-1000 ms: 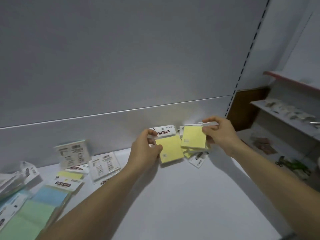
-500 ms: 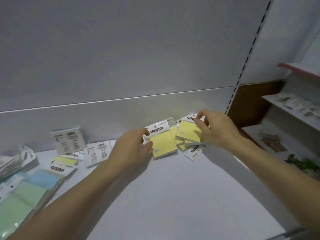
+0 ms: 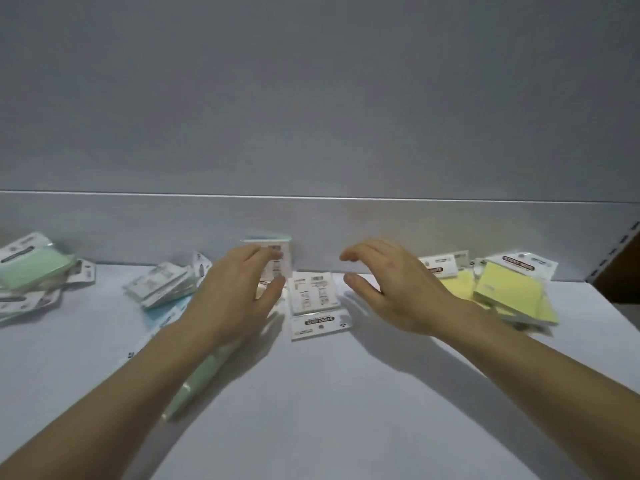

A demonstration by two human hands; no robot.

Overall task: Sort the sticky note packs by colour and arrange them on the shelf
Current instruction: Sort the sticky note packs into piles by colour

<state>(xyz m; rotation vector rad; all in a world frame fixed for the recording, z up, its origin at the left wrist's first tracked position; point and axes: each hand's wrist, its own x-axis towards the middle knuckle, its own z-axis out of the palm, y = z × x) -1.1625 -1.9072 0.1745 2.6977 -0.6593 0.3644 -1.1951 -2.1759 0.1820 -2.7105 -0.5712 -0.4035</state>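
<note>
Both hands hover empty over the white shelf (image 3: 346,393) with fingers spread. My left hand (image 3: 239,292) is just in front of a pack (image 3: 277,258) leaning against the back panel, label side out. My right hand (image 3: 391,289) hangs right of a face-down pack (image 3: 313,294) lying flat between the hands. Yellow sticky note packs (image 3: 509,289) lie piled at the right. Green packs (image 3: 31,268) sit at the far left. A blue pack (image 3: 166,313) and a green pack (image 3: 201,375) lie partly under my left forearm.
More packs (image 3: 166,284), label side up, are heaped left of my left hand. A grey back panel rises behind the shelf. A slotted upright (image 3: 616,254) and a brown gap mark the shelf's right end.
Both hands have let go of the yellow packs, which now lie piled at the right, and moved left to the middle of the shelf. The view has swung left.
</note>
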